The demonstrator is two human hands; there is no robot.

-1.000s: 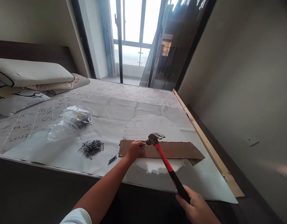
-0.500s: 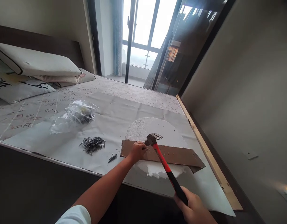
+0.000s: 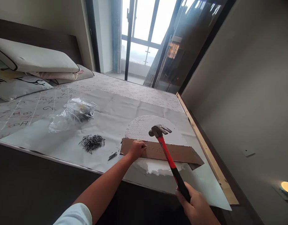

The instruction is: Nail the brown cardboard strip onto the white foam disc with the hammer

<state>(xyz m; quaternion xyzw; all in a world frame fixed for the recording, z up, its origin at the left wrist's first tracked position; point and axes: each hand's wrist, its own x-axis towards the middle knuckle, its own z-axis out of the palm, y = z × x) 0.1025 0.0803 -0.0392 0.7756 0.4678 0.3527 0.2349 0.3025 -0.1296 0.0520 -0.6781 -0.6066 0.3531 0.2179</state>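
My right hand [image 3: 192,200] grips the black lower handle of a claw hammer [image 3: 167,153] with a red upper shaft. Its metal head is raised over a long brown board [image 3: 181,153], apart from it. Upon the board's left part rests my left hand [image 3: 137,149], thumb and fingers pinched around a nail [image 3: 146,146] that barely shows. Several small nail heads dot the board to the right of these fingers. Beneath the board lies a round white foam piece [image 3: 148,125]. A few loose nails [image 3: 112,156] and a larger nail pile [image 3: 92,143] lie left of the board.
A clear plastic bag [image 3: 72,114] with dark nails inside sits behind the pile. Grey-white sheeting [image 3: 115,112] covers part of the mattress [image 3: 38,106]. Pillows [image 3: 36,57] are stacked at the left. A wooden rail [image 3: 202,140] runs along the right side, near the wall.
The hammer head has lifted away from my left fingers, up and slightly right. My left hand stays pinched at about the same spot on the board. The view has shifted slightly.
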